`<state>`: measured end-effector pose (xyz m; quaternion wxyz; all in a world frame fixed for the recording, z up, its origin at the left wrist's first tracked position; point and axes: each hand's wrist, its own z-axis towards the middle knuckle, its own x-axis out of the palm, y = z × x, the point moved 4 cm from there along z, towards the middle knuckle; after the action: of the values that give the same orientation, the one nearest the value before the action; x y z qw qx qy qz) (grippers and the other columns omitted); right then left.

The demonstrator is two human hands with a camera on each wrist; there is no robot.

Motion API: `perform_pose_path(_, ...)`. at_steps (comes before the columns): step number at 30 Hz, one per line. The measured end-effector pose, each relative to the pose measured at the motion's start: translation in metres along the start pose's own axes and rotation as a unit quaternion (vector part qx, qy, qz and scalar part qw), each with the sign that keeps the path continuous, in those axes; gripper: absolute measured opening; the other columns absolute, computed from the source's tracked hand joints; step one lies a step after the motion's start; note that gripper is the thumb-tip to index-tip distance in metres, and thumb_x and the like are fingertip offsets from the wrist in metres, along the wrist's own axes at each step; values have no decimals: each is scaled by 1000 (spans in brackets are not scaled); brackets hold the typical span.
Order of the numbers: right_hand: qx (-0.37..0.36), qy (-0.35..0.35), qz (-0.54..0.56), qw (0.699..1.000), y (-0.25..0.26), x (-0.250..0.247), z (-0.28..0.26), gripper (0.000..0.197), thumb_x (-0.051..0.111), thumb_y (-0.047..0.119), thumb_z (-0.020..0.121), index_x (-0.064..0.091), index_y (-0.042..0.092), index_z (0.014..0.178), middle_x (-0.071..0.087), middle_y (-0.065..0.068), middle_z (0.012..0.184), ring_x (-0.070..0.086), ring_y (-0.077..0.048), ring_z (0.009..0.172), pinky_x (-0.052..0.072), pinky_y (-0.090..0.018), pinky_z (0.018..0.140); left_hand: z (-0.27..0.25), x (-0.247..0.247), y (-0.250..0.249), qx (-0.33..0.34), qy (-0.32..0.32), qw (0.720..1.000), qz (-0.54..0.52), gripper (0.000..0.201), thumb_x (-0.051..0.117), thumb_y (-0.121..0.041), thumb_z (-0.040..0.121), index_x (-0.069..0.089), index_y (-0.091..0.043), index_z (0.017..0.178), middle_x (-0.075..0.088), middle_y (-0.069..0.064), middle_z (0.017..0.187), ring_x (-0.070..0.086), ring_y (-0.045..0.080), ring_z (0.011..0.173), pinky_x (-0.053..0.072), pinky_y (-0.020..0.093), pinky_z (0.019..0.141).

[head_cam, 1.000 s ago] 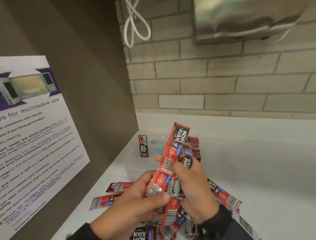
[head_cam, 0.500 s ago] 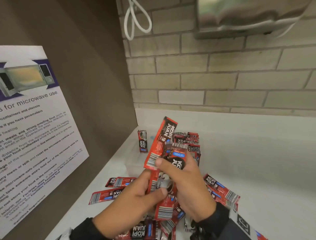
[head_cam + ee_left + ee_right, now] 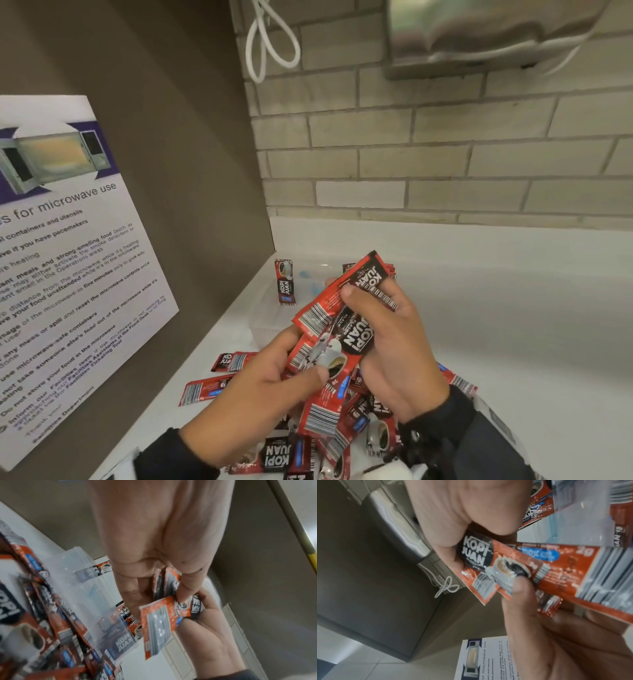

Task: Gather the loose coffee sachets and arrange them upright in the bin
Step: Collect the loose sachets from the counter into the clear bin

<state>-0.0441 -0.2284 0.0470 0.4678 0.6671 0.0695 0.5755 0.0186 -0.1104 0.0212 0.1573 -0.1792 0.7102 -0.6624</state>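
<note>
Red sachets (image 3: 346, 329), fanned at frame centre, now sit lower and flatter than half a second ago. Left hand (image 3: 263, 387) pinches their lower ends by thumb; right hand (image 3: 394, 342) grips the tops. Print reads "KOPI JUAN", "2g". One sachet (image 3: 285, 281) stands in the clear bin (image 3: 96, 588), more behind the hands. Two loose sachets (image 3: 219, 380) lie lower left; the pile is uncountable. Poster (image 3: 68, 267): "microwave use".

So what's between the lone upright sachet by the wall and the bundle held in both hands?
In the head view, only the clear bin separates the upright sachet from the bundle held by left hand and right hand.
</note>
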Motion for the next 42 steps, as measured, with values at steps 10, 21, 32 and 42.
perform_pose_path(10,-44,-84,-14,995,-4,-11,7,18,58,-6,84,60,11,90,64,-8,68,63,-17,54,54,-29,53,-2,18,16,-144,213,938,-234,57,60,-48,86,47,-25,136,51,20,131,49,38,119,47,54,89)
perform_pose_path(21,-48,33,-117,991,-2,-5,8,52,59,-15,78,71,34,69,68,2,67,64,-13,62,55,-29,63,7,10,16,-219,-40,902,-370,47,63,-40,72,69,-2,99,60,26,98,62,40,73,57,47,66)
perform_pose_path(32,-115,16,-161,980,-11,-9,3,45,60,-12,80,63,32,89,66,2,78,64,-14,71,54,-30,64,15,13,19,-262,22,906,-332,74,47,-72,76,68,-13,115,62,24,121,61,41,108,46,61,90)
perform_pose_path(42,-200,-11,-235,951,-12,-14,2,53,75,15,67,57,38,111,61,7,110,58,-10,110,50,-32,90,16,21,12,-189,-8,931,-313,47,68,-46,66,76,-7,91,65,13,78,58,19,59,53,27,52)
